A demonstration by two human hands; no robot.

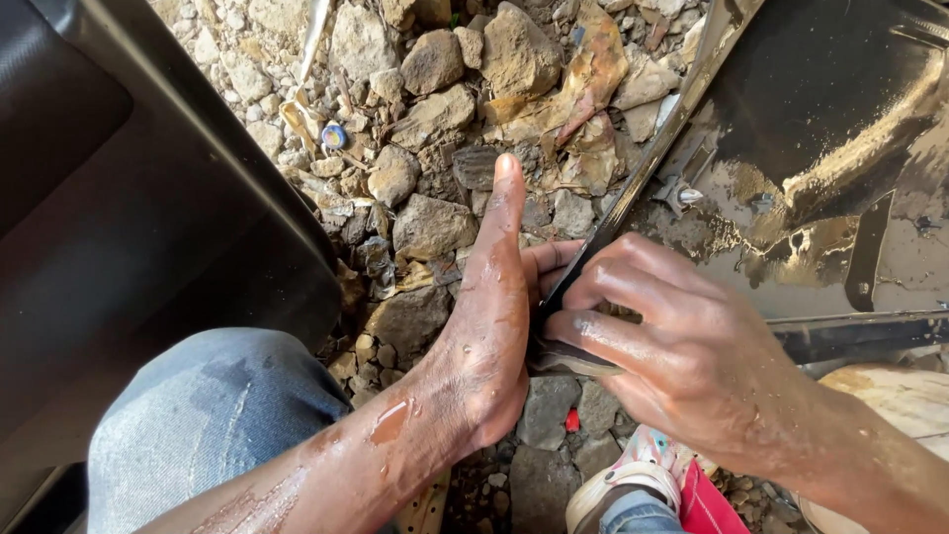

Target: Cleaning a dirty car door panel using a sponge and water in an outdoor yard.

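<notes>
Fingers (593, 331) of our right hand (682, 356) clamp a wet sanding pad (573, 361) on the near corner of the dark metal panel (811, 129), whose edge runs up and away to the right; our left hand (489, 316), fingers together, braces it above rubble (425, 198), a denim knee (217, 415) alongside

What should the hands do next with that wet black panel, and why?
Probably slide the right hand a little further along the edge of the black panel, rubbing with the small pad it presses there. Muddy streaks cover the panel, and the left hand braces that edge from the other side.
</notes>
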